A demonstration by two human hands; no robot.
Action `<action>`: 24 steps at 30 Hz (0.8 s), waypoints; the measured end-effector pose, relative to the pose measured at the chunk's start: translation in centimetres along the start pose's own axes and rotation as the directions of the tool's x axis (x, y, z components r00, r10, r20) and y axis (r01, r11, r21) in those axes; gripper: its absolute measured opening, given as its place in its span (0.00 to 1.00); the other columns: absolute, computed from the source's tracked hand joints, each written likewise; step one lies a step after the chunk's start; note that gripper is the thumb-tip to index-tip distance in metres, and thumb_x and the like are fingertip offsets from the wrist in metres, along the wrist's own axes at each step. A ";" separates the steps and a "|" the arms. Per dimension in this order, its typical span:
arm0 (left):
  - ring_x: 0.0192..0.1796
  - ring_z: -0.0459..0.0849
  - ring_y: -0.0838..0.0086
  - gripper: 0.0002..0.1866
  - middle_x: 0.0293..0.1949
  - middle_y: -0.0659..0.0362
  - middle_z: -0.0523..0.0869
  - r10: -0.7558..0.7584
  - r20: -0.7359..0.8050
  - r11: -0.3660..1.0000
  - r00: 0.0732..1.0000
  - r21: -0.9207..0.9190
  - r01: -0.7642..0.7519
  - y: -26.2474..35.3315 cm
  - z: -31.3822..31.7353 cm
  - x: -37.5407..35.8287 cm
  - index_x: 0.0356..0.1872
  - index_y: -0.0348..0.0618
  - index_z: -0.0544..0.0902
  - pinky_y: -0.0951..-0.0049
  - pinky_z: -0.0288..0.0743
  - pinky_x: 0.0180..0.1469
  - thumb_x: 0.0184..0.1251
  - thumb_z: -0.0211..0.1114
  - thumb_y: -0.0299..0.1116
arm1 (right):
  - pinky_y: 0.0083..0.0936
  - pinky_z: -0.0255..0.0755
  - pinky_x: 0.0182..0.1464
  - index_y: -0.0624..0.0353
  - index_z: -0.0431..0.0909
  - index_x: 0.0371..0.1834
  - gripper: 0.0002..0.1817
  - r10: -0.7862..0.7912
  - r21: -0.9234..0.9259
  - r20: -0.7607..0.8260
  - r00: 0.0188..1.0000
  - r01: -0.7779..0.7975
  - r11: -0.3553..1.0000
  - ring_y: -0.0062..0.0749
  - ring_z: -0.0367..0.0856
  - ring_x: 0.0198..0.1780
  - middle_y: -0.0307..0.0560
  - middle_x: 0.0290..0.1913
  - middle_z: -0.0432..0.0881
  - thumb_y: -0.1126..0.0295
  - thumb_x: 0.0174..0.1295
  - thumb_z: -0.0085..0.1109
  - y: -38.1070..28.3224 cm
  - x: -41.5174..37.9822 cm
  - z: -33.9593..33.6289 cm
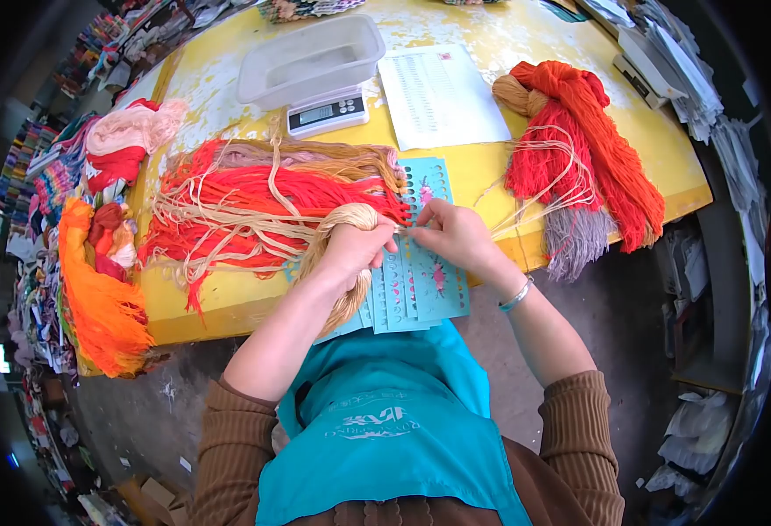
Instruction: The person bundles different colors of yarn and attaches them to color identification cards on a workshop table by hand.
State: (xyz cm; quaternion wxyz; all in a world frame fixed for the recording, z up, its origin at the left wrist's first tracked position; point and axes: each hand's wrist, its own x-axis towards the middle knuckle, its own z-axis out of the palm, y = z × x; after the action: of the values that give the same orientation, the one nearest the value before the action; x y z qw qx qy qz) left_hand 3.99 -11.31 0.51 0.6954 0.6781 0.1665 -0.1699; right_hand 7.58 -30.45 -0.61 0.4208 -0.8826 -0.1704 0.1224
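Left hand [357, 248] in snug grip around beige skein [353, 216], right hand [457, 235] in narrow pinch over turquoise cards [439, 303], contents unclear

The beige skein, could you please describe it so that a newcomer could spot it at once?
On the yellow table, find the turquoise cards at the edge nearest the wearer. Over their left part, the left hand grips the beige skein. Its thick, gathered, pale loop sets it apart from the loose red strands spread to its left.
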 end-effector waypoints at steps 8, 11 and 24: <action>0.15 0.68 0.85 0.04 0.20 0.64 0.77 -0.025 0.173 0.992 0.985 -0.117 0.045 -0.3 1.2 -0.3 0.36 0.41 0.82 0.84 0.57 0.15 0.66 0.62 0.29 | 0.35 0.70 0.29 0.57 0.77 0.40 0.15 -0.020 -0.172 -0.054 0.998 0.011 0.985 0.38 0.80 0.26 0.45 0.21 0.78 0.61 0.56 0.65 0.5 0.0 0.7; 0.16 0.67 0.85 0.05 0.20 0.66 0.76 0.069 0.019 0.993 0.997 -0.094 -0.067 -0.2 0.4 0.0 0.35 0.42 0.81 0.83 0.56 0.16 0.67 0.60 0.30 | 0.36 0.71 0.30 0.57 0.77 0.41 0.14 -0.028 -0.073 -0.012 1.000 0.027 0.997 0.38 0.81 0.27 0.44 0.22 0.78 0.61 0.56 0.63 0.6 -0.2 0.1; 0.16 0.68 0.85 0.03 0.21 0.66 0.75 -0.026 0.071 0.997 0.997 -0.077 0.031 0.3 1.2 -0.7 0.37 0.42 0.81 0.84 0.57 0.17 0.66 0.61 0.28 | 0.41 0.76 0.39 0.55 0.77 0.42 0.21 0.028 -0.178 0.000 1.000 -0.027 0.984 0.47 0.85 0.37 0.50 0.30 0.84 0.49 0.58 0.63 -0.4 -0.2 0.2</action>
State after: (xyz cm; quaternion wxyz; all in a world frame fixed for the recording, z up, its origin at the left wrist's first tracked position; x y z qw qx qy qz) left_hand 3.55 -12.45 1.10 0.7243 0.6416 0.1583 -0.1966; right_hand 7.24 -30.19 -0.40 0.3382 -0.9188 -0.1689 0.1138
